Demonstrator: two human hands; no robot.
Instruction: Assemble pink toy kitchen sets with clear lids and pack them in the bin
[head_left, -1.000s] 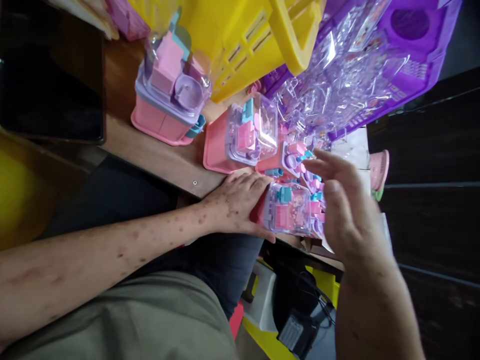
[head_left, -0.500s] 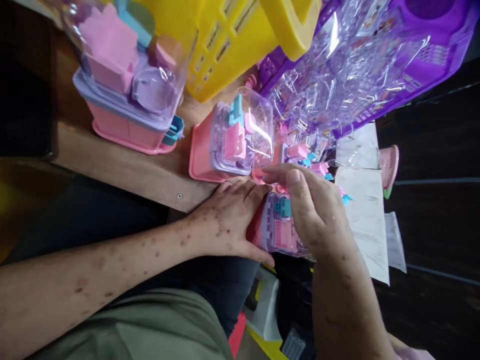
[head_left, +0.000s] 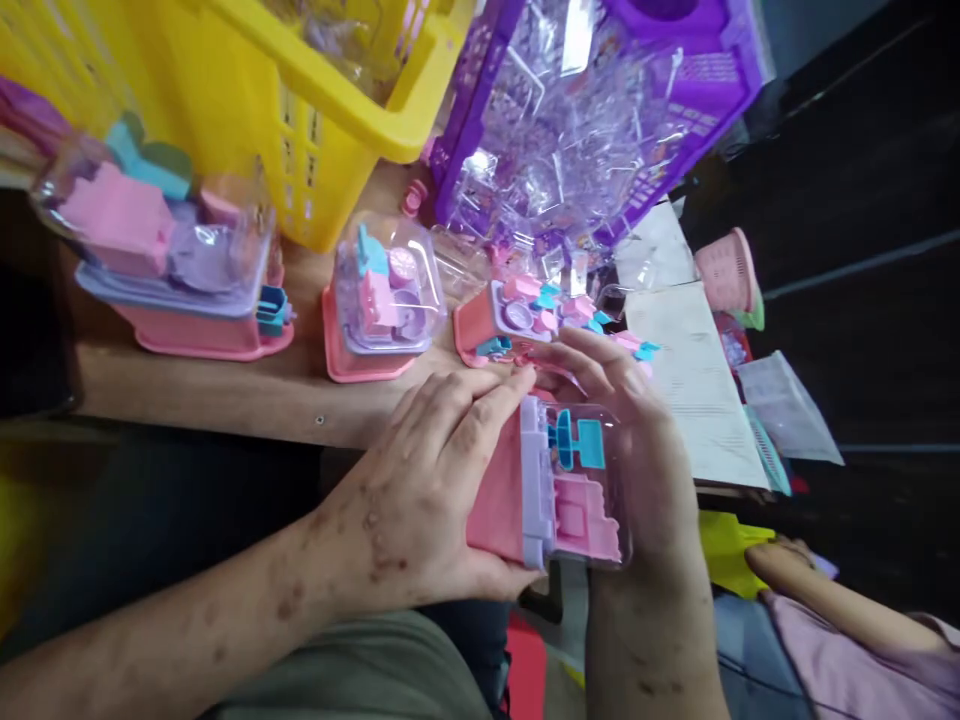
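Between my hands is a toy playset (head_left: 534,480) lying on its side, with a pink base, a lavender rim and a clear cover over small pink and teal parts. My left hand (head_left: 431,480) is wrapped round the pink base, the thumb along its near side. My right hand (head_left: 637,430) curves round the clear cover, palm against its end; some of its fingers are hidden behind the toy. A second covered playset (head_left: 386,300) stands upright on the wooden table (head_left: 202,400). Further left stands a larger-looking covered playset (head_left: 184,270). Beyond my hands is an uncovered playset (head_left: 499,320).
A yellow basket (head_left: 315,150) stands behind the toys. Right of it, a purple basket (head_left: 450,180) holds many clear plastic covers. White sheets (head_left: 682,370) lie on the right, near a pink basket (head_left: 727,270). A co-worker's arm (head_left: 825,590) shows at the lower right.
My hands have brought the held playset nearer to me, and more of its cover shows. The camera view has shifted, bringing a co-worker into sight.
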